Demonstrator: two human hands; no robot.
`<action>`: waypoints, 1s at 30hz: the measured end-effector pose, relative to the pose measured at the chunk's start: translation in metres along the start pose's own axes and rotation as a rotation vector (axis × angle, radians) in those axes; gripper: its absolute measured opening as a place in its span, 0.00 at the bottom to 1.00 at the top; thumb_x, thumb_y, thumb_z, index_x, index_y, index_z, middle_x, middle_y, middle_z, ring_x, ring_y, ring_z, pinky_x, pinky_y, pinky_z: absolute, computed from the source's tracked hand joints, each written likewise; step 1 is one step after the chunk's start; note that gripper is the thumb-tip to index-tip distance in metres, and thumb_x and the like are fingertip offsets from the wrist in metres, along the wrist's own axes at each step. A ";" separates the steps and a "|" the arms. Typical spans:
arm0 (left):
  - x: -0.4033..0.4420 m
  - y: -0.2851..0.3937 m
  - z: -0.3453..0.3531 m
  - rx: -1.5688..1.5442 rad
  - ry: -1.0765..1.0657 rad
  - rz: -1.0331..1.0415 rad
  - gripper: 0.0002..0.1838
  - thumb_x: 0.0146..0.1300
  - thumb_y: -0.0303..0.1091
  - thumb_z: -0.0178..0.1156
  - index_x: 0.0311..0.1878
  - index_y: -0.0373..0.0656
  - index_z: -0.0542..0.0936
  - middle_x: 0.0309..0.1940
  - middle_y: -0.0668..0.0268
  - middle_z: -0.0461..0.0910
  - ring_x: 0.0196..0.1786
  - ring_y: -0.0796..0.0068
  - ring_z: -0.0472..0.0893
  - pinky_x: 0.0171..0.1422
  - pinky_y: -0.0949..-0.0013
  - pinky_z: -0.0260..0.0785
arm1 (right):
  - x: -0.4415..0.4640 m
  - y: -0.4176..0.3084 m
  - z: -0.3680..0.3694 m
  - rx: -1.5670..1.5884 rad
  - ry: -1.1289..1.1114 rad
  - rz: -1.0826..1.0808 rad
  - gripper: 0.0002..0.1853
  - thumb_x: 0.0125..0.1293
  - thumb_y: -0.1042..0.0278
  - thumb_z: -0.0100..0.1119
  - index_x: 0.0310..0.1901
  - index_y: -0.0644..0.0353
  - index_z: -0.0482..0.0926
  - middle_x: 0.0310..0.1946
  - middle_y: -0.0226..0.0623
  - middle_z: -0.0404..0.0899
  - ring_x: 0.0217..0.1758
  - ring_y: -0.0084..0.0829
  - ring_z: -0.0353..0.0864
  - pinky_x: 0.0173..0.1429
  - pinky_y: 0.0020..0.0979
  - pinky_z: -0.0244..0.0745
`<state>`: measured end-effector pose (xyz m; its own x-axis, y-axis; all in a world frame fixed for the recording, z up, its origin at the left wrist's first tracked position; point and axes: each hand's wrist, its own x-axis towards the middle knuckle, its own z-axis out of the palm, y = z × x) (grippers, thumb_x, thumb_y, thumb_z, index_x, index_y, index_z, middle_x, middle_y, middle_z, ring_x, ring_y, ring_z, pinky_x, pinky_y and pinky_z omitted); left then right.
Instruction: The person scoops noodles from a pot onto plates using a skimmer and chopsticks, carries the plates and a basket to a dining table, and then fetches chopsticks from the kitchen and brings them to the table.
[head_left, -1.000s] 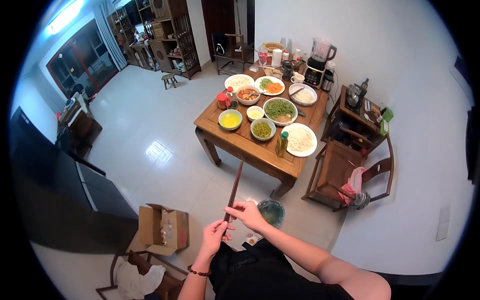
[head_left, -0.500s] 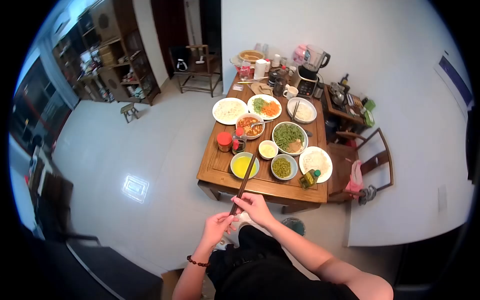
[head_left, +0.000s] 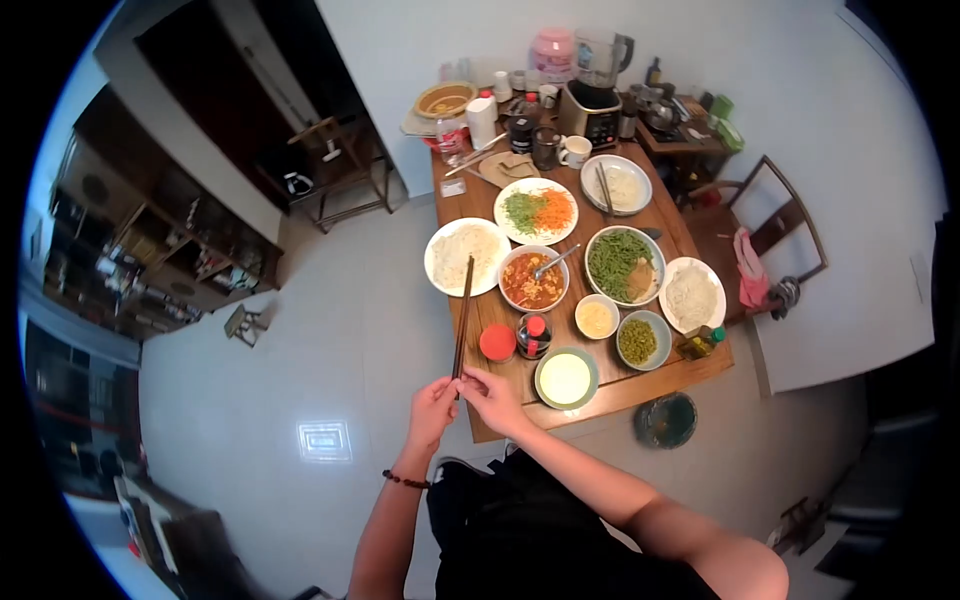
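Dark wooden chopsticks (head_left: 464,315) point up and away from me, their tips over the white plate of pale food (head_left: 463,255). My left hand (head_left: 433,408) is closed around their lower end, a beaded bracelet on its wrist. Touching the same end beside it, my right hand (head_left: 490,398) has its fingers closed on the chopsticks. Nearest to the hands are a red-lidded jar (head_left: 497,342), a dark sauce bottle with a red cap (head_left: 534,334) and a bowl of yellow liquid (head_left: 566,378). A bowl of red food (head_left: 533,279) holds a spoon.
The wooden table (head_left: 488,425) also bears bowls of green vegetables (head_left: 617,262), a plate of shredded carrot (head_left: 552,211), a plate of flour-like powder (head_left: 690,295), an oil bottle (head_left: 699,343) and a blender (head_left: 592,110). A bucket (head_left: 666,420) stands by the front right; a chair (head_left: 715,245) is right.
The view has swung so that the table is closer and my hands are at its front left edge. The chopsticks moved from in front of the table to over it, pointing more upright.
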<state>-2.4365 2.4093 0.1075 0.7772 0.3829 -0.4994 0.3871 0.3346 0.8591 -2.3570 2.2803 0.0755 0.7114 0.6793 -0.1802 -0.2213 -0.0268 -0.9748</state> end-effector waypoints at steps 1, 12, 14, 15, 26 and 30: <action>0.022 0.007 -0.004 0.002 -0.022 -0.022 0.10 0.74 0.37 0.58 0.48 0.41 0.82 0.31 0.74 0.81 0.23 0.89 0.69 0.24 0.82 0.54 | 0.013 0.000 0.007 0.004 0.079 -0.001 0.24 0.73 0.67 0.61 0.63 0.75 0.72 0.46 0.38 0.83 0.48 0.23 0.81 0.55 0.26 0.77; 0.262 -0.029 -0.015 0.003 -0.405 -0.122 0.11 0.74 0.39 0.59 0.49 0.42 0.82 0.34 0.74 0.82 0.32 0.83 0.80 0.31 0.78 0.71 | 0.132 0.025 0.025 -0.264 0.682 0.029 0.30 0.67 0.66 0.62 0.68 0.72 0.68 0.61 0.56 0.78 0.63 0.41 0.81 0.65 0.35 0.74; 0.288 -0.029 -0.015 0.014 -0.499 -0.146 0.11 0.74 0.39 0.60 0.49 0.42 0.82 0.36 0.73 0.82 0.33 0.81 0.80 0.33 0.77 0.72 | 0.155 0.036 0.027 -0.157 0.762 0.056 0.30 0.68 0.66 0.60 0.68 0.72 0.68 0.60 0.57 0.78 0.60 0.40 0.83 0.63 0.34 0.76; 0.295 -0.028 -0.017 0.071 -0.500 -0.186 0.11 0.73 0.39 0.60 0.48 0.42 0.82 0.36 0.73 0.83 0.33 0.82 0.80 0.33 0.77 0.72 | 0.164 0.042 0.030 -0.157 0.794 0.070 0.30 0.68 0.66 0.60 0.68 0.72 0.68 0.60 0.57 0.78 0.60 0.40 0.83 0.63 0.34 0.76; 0.338 -0.021 0.013 0.247 -0.578 -0.352 0.14 0.73 0.40 0.60 0.49 0.38 0.81 0.43 0.66 0.87 0.18 0.83 0.72 0.18 0.78 0.62 | 0.138 0.020 0.086 0.118 1.031 0.215 0.15 0.61 0.84 0.62 0.51 0.73 0.78 0.43 0.41 0.82 0.36 0.27 0.87 0.38 0.26 0.81; 0.346 -0.035 0.011 0.281 -0.600 -0.419 0.15 0.72 0.42 0.60 0.49 0.38 0.80 0.45 0.66 0.86 0.21 0.82 0.76 0.18 0.78 0.63 | 0.120 0.014 0.101 0.075 1.101 0.273 0.17 0.57 0.85 0.62 0.50 0.70 0.80 0.40 0.41 0.85 0.31 0.23 0.86 0.39 0.26 0.80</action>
<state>-2.1754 2.5201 -0.0944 0.6431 -0.2843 -0.7111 0.7560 0.0873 0.6488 -2.3423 2.4352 0.0539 0.8243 -0.3576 -0.4390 -0.4721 -0.0062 -0.8815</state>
